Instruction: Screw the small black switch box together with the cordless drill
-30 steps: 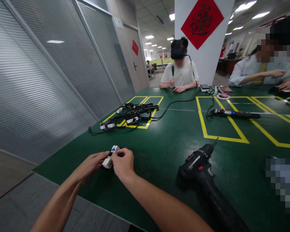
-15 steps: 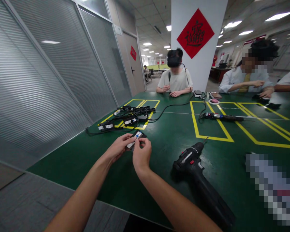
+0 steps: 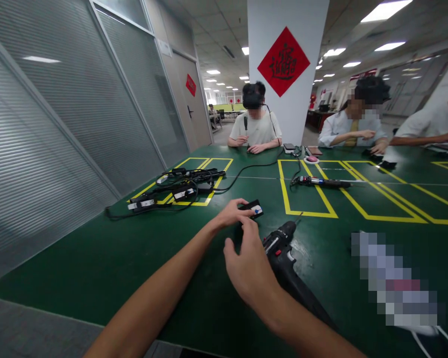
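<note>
A small black case with a white and blue face [image 3: 257, 210] is held in my left hand [image 3: 232, 214], just beyond the drill's chuck end. My right hand [image 3: 251, 263] is nearer to me, its thumb and fingers apart, with nothing visible between them. Under and beside that hand lies a black cordless drill [image 3: 283, 248] with red marks, its bit pointing away; part of its body is hidden by the hand and forearm.
On the green table [image 3: 97, 258], black cabled devices [image 3: 186, 186] lie at the far left inside yellow tape. A black tool [image 3: 323, 182] rests farther right, a blurred object [image 3: 395, 278] at the right. Three people sit across.
The case and my left hand have moved right, toward the drill. My right hand has let go of the case and opened near the drill. The view has turned right.
</note>
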A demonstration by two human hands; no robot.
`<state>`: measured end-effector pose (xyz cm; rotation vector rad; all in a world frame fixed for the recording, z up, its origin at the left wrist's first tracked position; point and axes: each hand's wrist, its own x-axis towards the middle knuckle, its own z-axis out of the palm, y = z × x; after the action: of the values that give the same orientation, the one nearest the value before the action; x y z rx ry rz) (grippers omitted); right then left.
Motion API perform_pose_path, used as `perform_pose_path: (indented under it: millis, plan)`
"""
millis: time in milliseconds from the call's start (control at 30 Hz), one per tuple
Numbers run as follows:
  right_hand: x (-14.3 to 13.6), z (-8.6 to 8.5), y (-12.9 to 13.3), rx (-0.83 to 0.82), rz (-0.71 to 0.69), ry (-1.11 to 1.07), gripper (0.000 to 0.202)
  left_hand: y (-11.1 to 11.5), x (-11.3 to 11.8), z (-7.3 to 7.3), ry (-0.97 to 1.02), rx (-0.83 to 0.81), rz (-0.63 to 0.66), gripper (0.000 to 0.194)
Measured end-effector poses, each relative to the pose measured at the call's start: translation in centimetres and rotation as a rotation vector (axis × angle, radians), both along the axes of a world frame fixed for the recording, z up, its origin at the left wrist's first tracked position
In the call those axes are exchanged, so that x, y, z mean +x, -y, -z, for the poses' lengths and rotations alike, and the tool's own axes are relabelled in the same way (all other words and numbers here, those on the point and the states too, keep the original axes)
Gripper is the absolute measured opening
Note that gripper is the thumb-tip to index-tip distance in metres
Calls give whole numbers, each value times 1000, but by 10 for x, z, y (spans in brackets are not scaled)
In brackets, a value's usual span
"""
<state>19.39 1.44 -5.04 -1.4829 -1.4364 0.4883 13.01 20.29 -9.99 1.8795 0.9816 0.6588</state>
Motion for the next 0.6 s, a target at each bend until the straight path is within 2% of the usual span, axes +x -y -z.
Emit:
perform_pose_path:
  millis: [100, 200, 333, 433, 500, 600]
  plan:
    - [35, 8, 21, 108, 11, 363, 47, 2, 22, 11, -55, 83, 71, 54]
    - [70, 27, 33, 87, 24, 543, 44, 0, 38, 18, -73, 165, 134, 54]
    - [116, 48, 38, 45, 46, 592, 42, -8, 51, 22, -83, 235, 227, 51]
    - [143, 51, 34, -6, 133, 615, 39, -15, 57, 23, -88, 247, 304, 47]
    - [152, 48, 28, -94, 165, 617, 37, -17, 58, 24, -85, 245, 334, 47]
    - [152, 44, 23, -187, 173, 624, 36, -18, 59, 25, -73, 232, 349, 50]
